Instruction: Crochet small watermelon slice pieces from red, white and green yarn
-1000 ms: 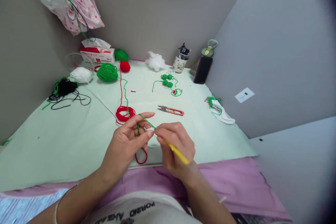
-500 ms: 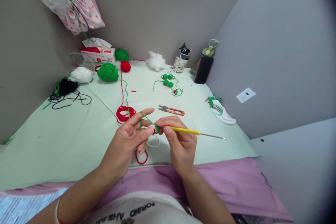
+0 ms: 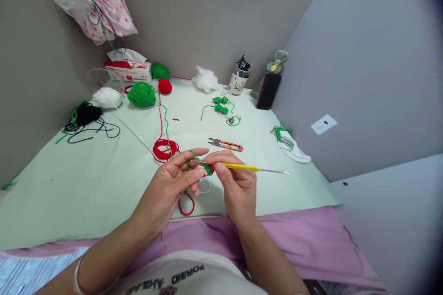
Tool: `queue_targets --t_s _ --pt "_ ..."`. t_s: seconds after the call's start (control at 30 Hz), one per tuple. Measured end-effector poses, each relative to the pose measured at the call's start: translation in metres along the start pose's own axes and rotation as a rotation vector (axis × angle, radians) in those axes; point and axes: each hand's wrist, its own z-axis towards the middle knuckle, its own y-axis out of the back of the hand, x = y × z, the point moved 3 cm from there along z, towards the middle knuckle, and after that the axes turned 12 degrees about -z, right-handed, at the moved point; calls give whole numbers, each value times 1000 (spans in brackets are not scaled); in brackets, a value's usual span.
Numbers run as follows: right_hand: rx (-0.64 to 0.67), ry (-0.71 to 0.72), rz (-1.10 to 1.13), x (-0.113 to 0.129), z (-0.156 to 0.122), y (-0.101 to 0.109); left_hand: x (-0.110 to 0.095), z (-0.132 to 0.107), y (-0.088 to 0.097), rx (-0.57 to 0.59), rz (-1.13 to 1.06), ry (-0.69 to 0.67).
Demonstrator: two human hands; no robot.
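Observation:
Between thumb and fingers, my left hand [image 3: 176, 177] pinches a small crochet piece [image 3: 206, 170] of green, white and red yarn. Green yarn [image 3: 198, 156] runs over the raised left forefinger down to the piece. My right hand [image 3: 238, 184] grips a yellow-handled crochet hook [image 3: 240, 166], one metal end pointing right and the other reaching the yarn at the piece. Part of the piece is hidden by the left thumb. Beneath the hands hang a red yarn loop [image 3: 187, 203] and a thin white loop [image 3: 205, 186].
Orange thread snips [image 3: 225, 144] lie just beyond the hands, near a red yarn coil [image 3: 165, 149]. Farther back are a green yarn ball [image 3: 141, 94], white yarn [image 3: 107, 97], small green crocheted balls [image 3: 221, 105], stuffing [image 3: 206, 79] and a phone [image 3: 269, 91] against a bottle.
The crochet hook has shifted left, its near tip now showing at the green yarn by the left forefinger. The left forefinger has dipped slightly, and the piece has tilted.

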Motion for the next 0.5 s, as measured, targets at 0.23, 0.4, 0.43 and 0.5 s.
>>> queue_targets --t_s 0.23,0.4,0.43,0.5 --pt "24 -137 214 -7 -2 5 -3 -4 1 10 82 -23" --pt "28 -36 55 5 -4 7 -7 -3 3 -30 143 -54" --pt "31 12 -7 8 -5 8 -7 -3 4 -30 164 -67" --pt "41 143 -159 15 -8 8 -6 -3 6 -26 211 -109"
